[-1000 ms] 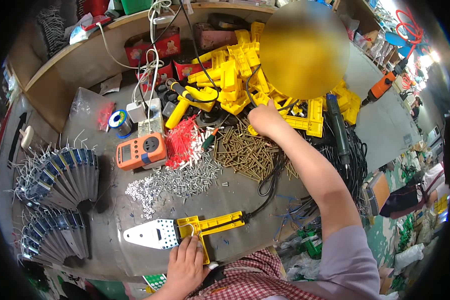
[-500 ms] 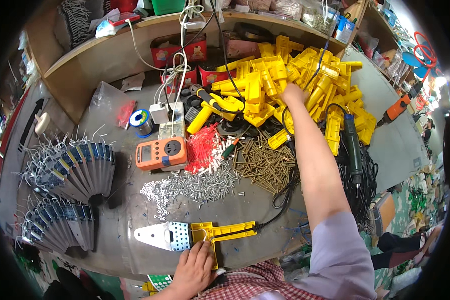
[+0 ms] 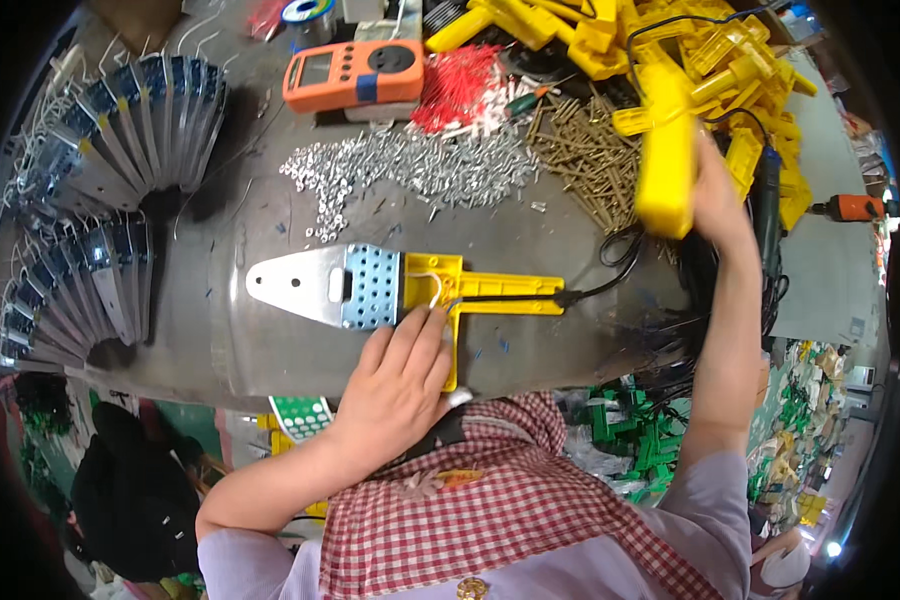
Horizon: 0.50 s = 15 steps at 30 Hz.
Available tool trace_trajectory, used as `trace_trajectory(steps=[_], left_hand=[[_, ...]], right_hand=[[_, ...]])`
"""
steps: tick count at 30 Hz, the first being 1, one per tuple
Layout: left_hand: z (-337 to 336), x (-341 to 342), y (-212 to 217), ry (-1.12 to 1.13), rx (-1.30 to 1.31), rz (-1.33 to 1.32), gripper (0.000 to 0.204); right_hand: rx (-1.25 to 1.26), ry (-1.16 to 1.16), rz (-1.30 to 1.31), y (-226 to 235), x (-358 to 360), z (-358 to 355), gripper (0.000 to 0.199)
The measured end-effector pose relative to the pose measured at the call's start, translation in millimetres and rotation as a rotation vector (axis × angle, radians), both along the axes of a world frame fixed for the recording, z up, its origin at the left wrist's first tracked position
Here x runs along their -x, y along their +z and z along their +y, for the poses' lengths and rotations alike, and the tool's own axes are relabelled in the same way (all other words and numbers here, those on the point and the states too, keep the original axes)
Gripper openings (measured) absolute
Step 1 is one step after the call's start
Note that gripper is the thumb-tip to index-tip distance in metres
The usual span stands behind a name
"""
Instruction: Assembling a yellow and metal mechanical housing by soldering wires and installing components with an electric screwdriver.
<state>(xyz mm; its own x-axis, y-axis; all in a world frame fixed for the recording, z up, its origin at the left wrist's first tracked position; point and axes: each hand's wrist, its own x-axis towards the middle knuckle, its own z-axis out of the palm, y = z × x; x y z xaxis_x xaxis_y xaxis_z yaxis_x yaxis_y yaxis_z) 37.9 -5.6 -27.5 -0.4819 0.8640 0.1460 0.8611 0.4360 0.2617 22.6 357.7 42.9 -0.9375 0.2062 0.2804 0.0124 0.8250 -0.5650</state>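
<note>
A yellow plastic housing half (image 3: 515, 281) lies face up on the worktable, with a black cable (image 3: 605, 286) running along its handle and a white wire in its hollow. A pointed silver metal plate (image 3: 295, 297) with a perforated bluish section (image 3: 374, 287) sits against its left end. My left hand (image 3: 395, 380) is closed at the housing's front edge, fingertips close to the wires; its thumb is hidden. In the air over the screws' right side, my right hand (image 3: 722, 200) grips another yellow housing piece (image 3: 665, 165), blurred by motion.
Behind lie silver screws (image 3: 440, 165), white nuts (image 3: 320, 190), long brass-coloured screws (image 3: 590, 165), red-and-white sleeves (image 3: 460, 85) and an orange meter (image 3: 345, 75). Yellow housings (image 3: 725, 65) pile up at the back right. Fanned metal plates with wires (image 3: 120, 130) stand left. An orange-handled tool (image 3: 855, 208) is far right.
My right hand has come back from the pile toward me with a yellow housing piece. My left hand stays at the housing half. The view has tilted down toward my body.
</note>
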Motion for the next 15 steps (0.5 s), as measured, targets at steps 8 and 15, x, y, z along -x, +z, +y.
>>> trace_trajectory(steps=[8, 15], left_hand=[[1.5, -4.4, -5.5, 0.003, -0.033, -0.013, 0.064], [-0.3, -4.6, -3.6, 0.004, -0.005, 0.008, 0.063]], right_hand=[[0.679, 0.159, -0.092, -27.4, -53.2, -68.5, 0.051], [0.527, 0.391, -0.036, -52.9, -77.7, -104.6, 0.048]])
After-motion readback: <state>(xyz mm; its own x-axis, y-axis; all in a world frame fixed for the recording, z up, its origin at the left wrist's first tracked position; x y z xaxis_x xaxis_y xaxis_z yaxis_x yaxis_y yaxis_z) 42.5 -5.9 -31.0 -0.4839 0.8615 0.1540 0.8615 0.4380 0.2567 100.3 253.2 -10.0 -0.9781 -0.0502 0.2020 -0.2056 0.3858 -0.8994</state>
